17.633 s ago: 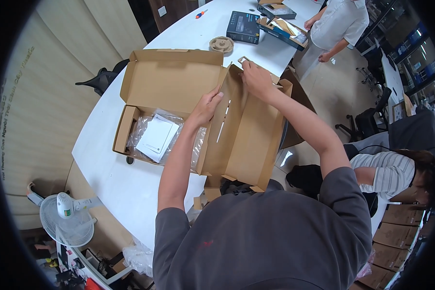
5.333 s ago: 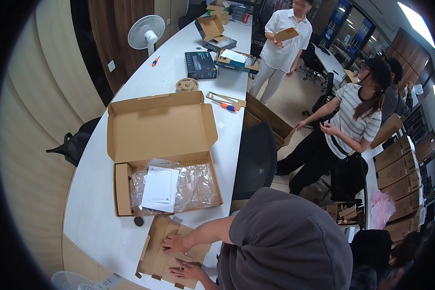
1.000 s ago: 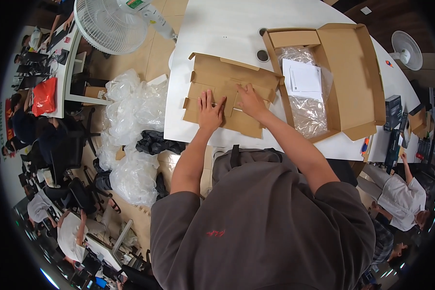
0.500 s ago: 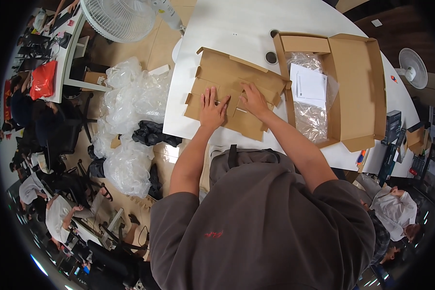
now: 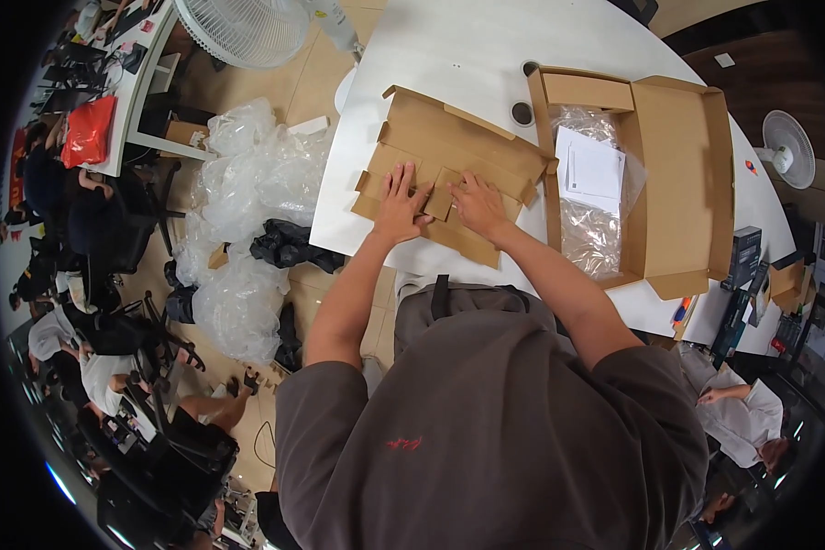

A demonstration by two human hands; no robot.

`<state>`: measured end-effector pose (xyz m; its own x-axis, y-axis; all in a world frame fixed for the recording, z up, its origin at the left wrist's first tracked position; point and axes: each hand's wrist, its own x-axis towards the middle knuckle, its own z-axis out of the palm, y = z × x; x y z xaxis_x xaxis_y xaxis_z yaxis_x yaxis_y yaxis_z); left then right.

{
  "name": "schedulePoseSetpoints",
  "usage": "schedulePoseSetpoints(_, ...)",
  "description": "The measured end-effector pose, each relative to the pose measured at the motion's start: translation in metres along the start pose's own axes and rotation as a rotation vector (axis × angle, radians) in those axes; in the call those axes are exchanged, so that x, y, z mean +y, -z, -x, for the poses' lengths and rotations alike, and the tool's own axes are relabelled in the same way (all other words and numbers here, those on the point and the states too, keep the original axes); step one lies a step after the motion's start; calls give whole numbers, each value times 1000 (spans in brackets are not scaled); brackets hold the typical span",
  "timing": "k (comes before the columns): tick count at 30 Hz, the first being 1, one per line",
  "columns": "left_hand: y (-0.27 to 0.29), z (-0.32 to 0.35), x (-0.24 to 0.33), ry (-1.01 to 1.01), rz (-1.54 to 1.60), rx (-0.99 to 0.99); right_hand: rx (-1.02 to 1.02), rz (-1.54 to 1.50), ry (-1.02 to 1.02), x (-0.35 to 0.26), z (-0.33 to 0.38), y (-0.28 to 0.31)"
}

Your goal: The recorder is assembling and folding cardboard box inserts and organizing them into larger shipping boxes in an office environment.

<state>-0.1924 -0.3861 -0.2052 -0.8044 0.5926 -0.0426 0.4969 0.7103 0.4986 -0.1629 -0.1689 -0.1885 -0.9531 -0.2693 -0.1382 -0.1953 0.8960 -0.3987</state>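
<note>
A folded brown cardboard insert (image 5: 449, 151) lies flat on the white table (image 5: 467, 55) near its front edge. My left hand (image 5: 401, 203) presses down on the insert's left part with fingers spread. My right hand (image 5: 477, 202) rests beside it, fingers on a small raised flap in the middle of the insert. To the right stands an open brown cardboard box (image 5: 678, 174) with its lid folded back. Inside lie clear plastic wrap (image 5: 591, 243) and a white paper sheet (image 5: 593, 170).
A small round black object (image 5: 522, 113) sits on the table by the box. Heaps of clear plastic bags (image 5: 238, 229) and a white fan (image 5: 247, 27) stand on the floor at left. Another fan (image 5: 784, 147) is at far right. People sit at the left and lower right.
Both hands stay on the cardboard insert; they have drawn closer together at its middle flap. The view has shifted slightly, the box now further right.
</note>
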Motion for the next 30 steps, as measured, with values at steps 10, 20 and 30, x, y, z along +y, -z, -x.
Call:
schedulePoseSetpoints(10, -33, -16, 3, 119, 22, 242, -69, -104, -25, 1, 4, 5)
schedulePoseSetpoints(20, -24, -34, 31, 354, 46, 369, -20, -307, -128, 15, 10, -2)
schedulePoseSetpoints(30, -10, -56, 47, 513, 16, 233, -30, -45, 62, -11, 69, 3)
